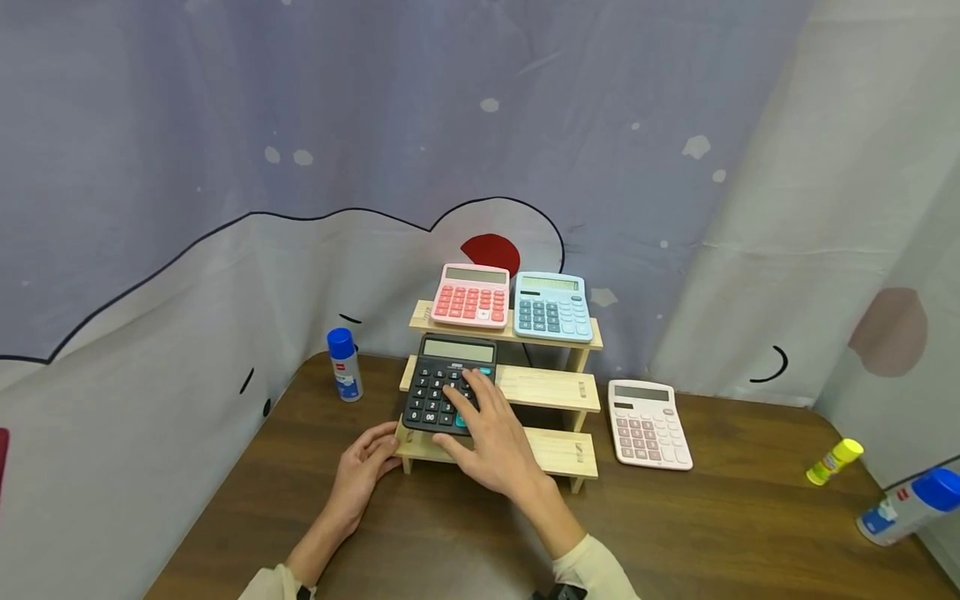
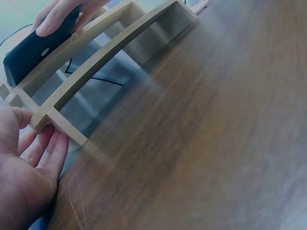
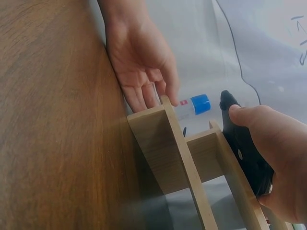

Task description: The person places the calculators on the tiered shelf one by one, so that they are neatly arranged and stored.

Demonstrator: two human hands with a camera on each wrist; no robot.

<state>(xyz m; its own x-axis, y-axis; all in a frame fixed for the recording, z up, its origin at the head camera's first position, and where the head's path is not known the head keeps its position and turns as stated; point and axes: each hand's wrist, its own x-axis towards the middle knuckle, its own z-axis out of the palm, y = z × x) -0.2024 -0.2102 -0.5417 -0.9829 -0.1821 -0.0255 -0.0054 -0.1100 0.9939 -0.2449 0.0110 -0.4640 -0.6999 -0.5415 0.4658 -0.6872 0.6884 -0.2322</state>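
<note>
My left hand (image 1: 362,473) holds the left front corner of a stepped wooden stand (image 1: 558,450), its thumb above the lowest step and fingers below, as the left wrist view shows. Across the stand's left side, on the middle step, leans a black calculator (image 1: 437,379), its lower end above the lowest step. With my right hand (image 1: 495,437) I grip the calculator's lower right part: two fingers lie over its keys and the thumb is at its lower edge. A pink calculator (image 1: 470,296) and a blue calculator (image 1: 553,307) rest side by side on the top step.
Right of the stand lies a pale pink calculator (image 1: 650,425) on the brown table (image 1: 712,542). A blue-capped bottle (image 1: 345,367) stands at the back left. A yellow glue stick (image 1: 835,462) and another blue-capped bottle (image 1: 907,508) are at the right. A printed curtain (image 1: 375,125) hangs behind.
</note>
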